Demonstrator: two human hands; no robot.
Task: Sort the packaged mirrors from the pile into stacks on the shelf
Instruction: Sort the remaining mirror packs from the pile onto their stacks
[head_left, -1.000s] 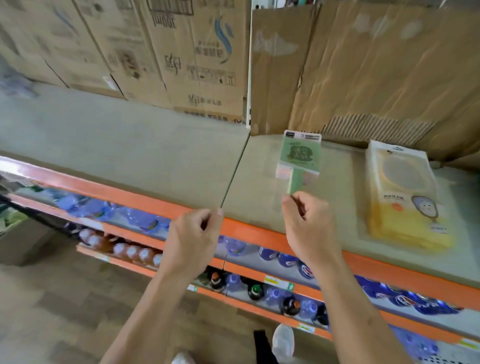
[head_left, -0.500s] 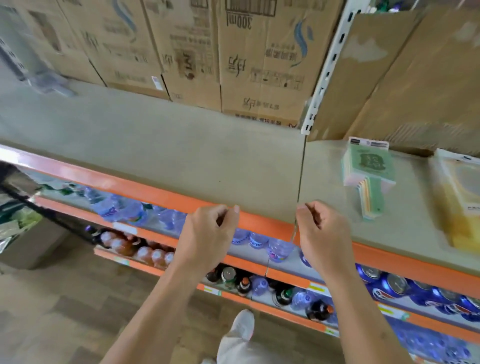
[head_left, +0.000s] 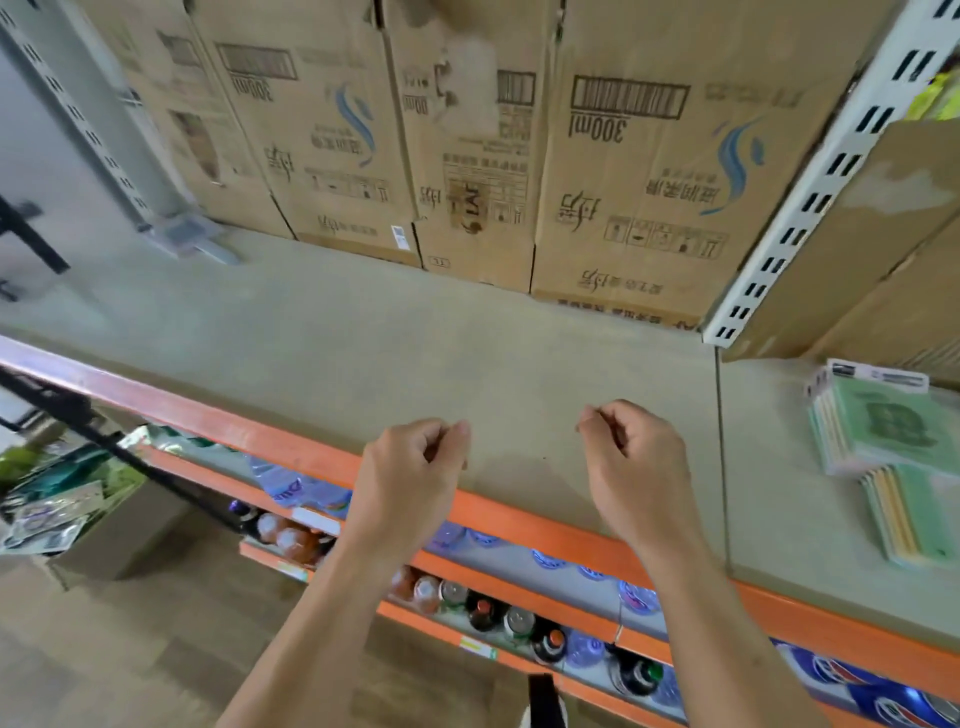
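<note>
A stack of green packaged hand mirrors (head_left: 888, 447) lies on the grey shelf (head_left: 467, 364) at the far right, handles toward me. My left hand (head_left: 410, 478) and my right hand (head_left: 631, 467) hover over the shelf's front edge, both loosely curled with nothing in them. The right hand is well left of the stack and apart from it. A cardboard box holding a pile of packaged items (head_left: 57, 499) sits on the floor at the lower left.
Tall cardboard cartons (head_left: 519, 156) line the back of the shelf. A white slotted upright (head_left: 810, 197) divides the shelf bays. An orange rail (head_left: 519, 519) edges the shelf, with bottled drinks (head_left: 493, 608) on lower shelves. A black bar (head_left: 104, 441) crosses at left.
My right hand let go of the green mirror, which now rests on the stack. The view has swung left, so the stack slid to the right edge and the yellow stack left the frame.
</note>
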